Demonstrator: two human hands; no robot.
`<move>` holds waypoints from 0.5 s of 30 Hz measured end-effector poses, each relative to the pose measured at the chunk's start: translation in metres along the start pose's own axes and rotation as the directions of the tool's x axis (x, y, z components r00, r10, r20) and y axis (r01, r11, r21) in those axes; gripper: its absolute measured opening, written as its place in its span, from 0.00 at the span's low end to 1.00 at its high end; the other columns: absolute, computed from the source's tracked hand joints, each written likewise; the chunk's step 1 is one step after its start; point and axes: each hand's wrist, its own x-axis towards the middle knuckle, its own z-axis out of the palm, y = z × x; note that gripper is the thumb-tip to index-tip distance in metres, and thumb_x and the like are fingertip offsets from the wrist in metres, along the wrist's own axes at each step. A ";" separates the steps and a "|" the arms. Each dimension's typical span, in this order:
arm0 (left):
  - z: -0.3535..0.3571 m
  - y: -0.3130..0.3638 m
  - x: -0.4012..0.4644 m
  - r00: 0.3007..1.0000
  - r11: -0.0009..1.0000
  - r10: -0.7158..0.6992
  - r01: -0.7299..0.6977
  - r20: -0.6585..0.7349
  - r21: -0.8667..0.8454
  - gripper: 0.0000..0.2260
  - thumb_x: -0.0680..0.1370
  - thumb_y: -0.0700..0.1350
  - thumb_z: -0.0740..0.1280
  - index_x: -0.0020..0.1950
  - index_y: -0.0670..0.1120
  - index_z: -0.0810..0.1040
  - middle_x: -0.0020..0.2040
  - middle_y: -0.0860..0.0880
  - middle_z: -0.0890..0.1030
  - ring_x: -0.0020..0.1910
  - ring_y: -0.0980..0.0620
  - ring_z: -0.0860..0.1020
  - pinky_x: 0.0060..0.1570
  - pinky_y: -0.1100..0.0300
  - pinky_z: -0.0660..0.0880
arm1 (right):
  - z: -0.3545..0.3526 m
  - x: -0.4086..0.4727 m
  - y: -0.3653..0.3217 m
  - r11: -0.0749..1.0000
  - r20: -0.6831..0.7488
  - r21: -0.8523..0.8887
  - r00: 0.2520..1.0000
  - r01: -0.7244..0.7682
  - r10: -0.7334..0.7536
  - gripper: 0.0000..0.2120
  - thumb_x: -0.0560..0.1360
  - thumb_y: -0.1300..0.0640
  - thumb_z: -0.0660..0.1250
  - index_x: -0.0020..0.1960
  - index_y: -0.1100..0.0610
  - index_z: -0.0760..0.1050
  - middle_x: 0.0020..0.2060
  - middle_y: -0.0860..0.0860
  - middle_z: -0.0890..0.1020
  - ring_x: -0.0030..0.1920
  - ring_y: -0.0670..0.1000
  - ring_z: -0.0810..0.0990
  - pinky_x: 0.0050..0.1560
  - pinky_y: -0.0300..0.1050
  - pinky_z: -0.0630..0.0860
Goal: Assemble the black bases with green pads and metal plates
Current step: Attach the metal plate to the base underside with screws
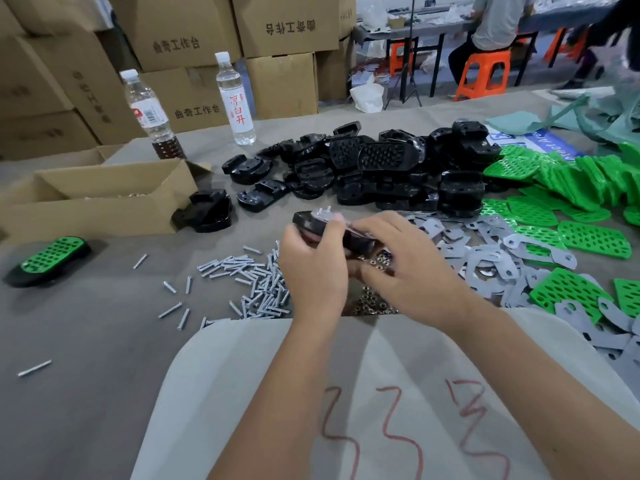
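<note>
Head view: the left hand (311,268) and right hand (408,268) are together gripping a black base (308,221) above the screws (256,282), its bolts pointing up. Pads (571,188) and plates (485,251) are lying right.

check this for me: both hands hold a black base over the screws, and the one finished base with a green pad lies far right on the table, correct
Not quite. The finished base with a green pad lies at the far left of the table, as the head view shows. Both the left hand and right hand do hold a black base over the screws.

Black bases (381,168), perforated green pads (594,239)
</note>
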 end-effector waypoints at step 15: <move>-0.170 0.009 0.089 0.657 0.979 0.137 0.022 -0.741 0.201 0.04 0.80 0.44 0.66 0.50 0.47 0.72 0.48 0.50 0.79 0.53 0.43 0.77 0.50 0.54 0.69 | 0.189 0.126 -0.173 0.501 0.700 0.485 0.662 -0.716 0.269 0.19 0.78 0.46 0.72 0.50 0.64 0.83 0.39 0.62 0.84 0.35 0.56 0.79 0.40 0.50 0.73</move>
